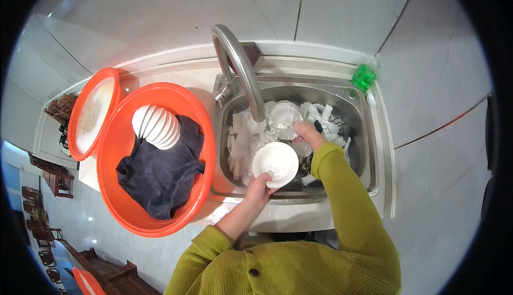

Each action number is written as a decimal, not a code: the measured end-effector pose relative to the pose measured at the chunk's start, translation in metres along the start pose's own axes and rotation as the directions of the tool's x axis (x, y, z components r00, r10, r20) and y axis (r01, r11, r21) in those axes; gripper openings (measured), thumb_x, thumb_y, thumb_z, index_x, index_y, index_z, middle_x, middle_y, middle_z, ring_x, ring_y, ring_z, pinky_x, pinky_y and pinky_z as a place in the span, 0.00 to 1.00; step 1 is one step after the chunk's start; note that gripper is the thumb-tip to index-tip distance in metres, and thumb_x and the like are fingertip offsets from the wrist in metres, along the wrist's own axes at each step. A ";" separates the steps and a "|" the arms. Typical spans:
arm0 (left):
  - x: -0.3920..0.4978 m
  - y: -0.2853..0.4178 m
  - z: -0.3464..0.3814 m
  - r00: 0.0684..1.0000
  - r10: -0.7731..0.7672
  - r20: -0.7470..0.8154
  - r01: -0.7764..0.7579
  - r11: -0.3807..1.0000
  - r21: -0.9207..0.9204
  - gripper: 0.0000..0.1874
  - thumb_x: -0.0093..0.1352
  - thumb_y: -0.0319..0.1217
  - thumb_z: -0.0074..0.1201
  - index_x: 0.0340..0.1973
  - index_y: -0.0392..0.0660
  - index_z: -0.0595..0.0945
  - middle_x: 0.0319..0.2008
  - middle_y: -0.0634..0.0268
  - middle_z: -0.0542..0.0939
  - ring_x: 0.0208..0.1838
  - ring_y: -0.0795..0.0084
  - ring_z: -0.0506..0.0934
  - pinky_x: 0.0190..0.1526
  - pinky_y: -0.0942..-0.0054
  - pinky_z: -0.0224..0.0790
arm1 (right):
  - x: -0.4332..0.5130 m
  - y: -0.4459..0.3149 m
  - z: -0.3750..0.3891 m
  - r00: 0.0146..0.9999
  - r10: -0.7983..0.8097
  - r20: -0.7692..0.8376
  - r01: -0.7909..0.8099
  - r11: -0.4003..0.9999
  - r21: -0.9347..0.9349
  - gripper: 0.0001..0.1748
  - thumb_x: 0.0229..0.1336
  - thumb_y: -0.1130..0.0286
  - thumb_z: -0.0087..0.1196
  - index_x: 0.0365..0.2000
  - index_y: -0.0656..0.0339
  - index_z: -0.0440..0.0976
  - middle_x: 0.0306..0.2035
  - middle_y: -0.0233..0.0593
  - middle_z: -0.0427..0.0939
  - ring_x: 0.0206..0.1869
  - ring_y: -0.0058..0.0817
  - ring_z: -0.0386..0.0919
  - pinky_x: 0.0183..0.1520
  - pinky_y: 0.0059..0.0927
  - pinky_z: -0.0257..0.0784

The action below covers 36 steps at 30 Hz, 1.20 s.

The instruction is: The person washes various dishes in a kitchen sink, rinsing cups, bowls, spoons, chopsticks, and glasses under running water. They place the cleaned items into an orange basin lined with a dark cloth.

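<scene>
My left hand [259, 187] grips the near rim of a white bowl [277, 163], which is tilted under the running water of a curved metal faucet [244, 68]. My right hand [306, 131] reaches into the stainless steel sink [362, 143], its fingers partly hidden among wet dishes; whether they hold anything is unclear. Clear and white dishes [284, 114] and crumpled white plastic [326, 121] fill the basin. To the left stands a large orange basin [108, 183] with a dark cloth [162, 179] and a row of nested white bowls [157, 127] lying on their sides.
A second orange basin [73, 135] of foamy water [95, 114] stands at the far left. A green container [364, 77] and a white spoon [371, 99] are at the sink's back right corner. The tiled wall rises behind. Wooden furniture [108, 269] stands on the floor at lower left.
</scene>
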State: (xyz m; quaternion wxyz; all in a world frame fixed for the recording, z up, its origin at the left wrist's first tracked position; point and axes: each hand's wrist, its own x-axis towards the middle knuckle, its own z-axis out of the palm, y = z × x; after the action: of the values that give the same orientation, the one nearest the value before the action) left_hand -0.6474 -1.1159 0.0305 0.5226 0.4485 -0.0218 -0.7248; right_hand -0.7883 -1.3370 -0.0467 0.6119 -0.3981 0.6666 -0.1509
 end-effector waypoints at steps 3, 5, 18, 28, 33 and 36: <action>-0.006 0.005 0.004 1.000 0.000 0.009 -0.001 0.999 0.040 0.32 0.57 0.18 0.43 0.58 0.43 0.57 0.53 0.55 0.67 0.52 0.55 0.72 0.43 0.59 0.77 | -0.001 -0.001 0.008 0.999 -0.052 -0.013 0.053 0.998 0.043 0.25 0.50 0.59 0.56 0.44 0.68 0.69 0.36 0.48 0.76 0.29 0.36 0.78 0.26 0.34 0.76; -0.001 0.001 0.010 1.000 -0.014 0.026 0.011 0.994 0.109 0.32 0.58 0.18 0.46 0.58 0.45 0.58 0.53 0.55 0.67 0.50 0.57 0.74 0.39 0.61 0.79 | 0.042 0.033 -0.006 0.988 -0.155 -0.023 0.156 0.987 0.041 0.27 0.52 0.57 0.54 0.46 0.68 0.68 0.37 0.49 0.77 0.31 0.40 0.79 0.25 0.35 0.76; -0.013 -0.004 0.006 0.651 0.660 0.375 -0.625 0.187 0.758 0.22 0.61 0.21 0.46 0.51 0.41 0.61 0.43 0.53 0.72 0.45 0.58 0.75 0.42 0.64 0.70 | -0.037 0.004 -0.030 0.561 -0.804 -0.198 0.632 0.570 -0.525 0.22 0.49 0.76 0.49 0.48 0.57 0.69 0.45 0.53 0.73 0.47 0.48 0.71 0.50 0.37 0.68; -0.070 0.071 0.052 0.385 0.677 0.628 -0.799 -0.097 0.594 0.27 0.55 0.17 0.45 0.52 0.38 0.64 0.47 0.47 0.70 0.50 0.47 0.70 0.51 0.63 0.63 | -0.156 -0.074 -0.101 -0.072 -0.995 -0.063 0.667 -0.001 -0.745 0.30 0.44 0.86 0.43 0.51 0.57 0.67 0.49 0.46 0.72 0.51 0.42 0.70 0.53 0.34 0.67; -0.098 0.120 0.052 0.218 0.688 0.693 -0.845 -0.222 0.486 0.26 0.55 0.17 0.47 0.51 0.38 0.64 0.44 0.50 0.71 0.47 0.52 0.72 0.49 0.67 0.64 | -0.170 -0.048 -0.114 0.028 -0.994 0.108 0.717 -0.055 -0.695 0.27 0.46 0.84 0.45 0.49 0.57 0.69 0.49 0.45 0.72 0.49 0.43 0.72 0.50 0.33 0.70; -0.114 0.152 0.029 0.137 0.770 0.623 -0.795 -0.289 0.533 0.24 0.57 0.19 0.49 0.50 0.38 0.65 0.40 0.54 0.74 0.43 0.61 0.75 0.45 0.71 0.66 | -0.187 -0.030 -0.102 0.103 -0.903 0.416 0.515 -0.309 -0.800 0.28 0.42 0.84 0.47 0.48 0.54 0.70 0.48 0.45 0.72 0.45 0.44 0.74 0.47 0.35 0.72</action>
State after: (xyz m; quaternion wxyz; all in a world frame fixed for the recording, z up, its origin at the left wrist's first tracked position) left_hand -0.5492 -1.1086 0.1952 0.5798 0.4847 -0.6494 -0.0848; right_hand -0.8851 -1.2518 0.1251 -0.0855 -0.9204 0.3091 -0.2236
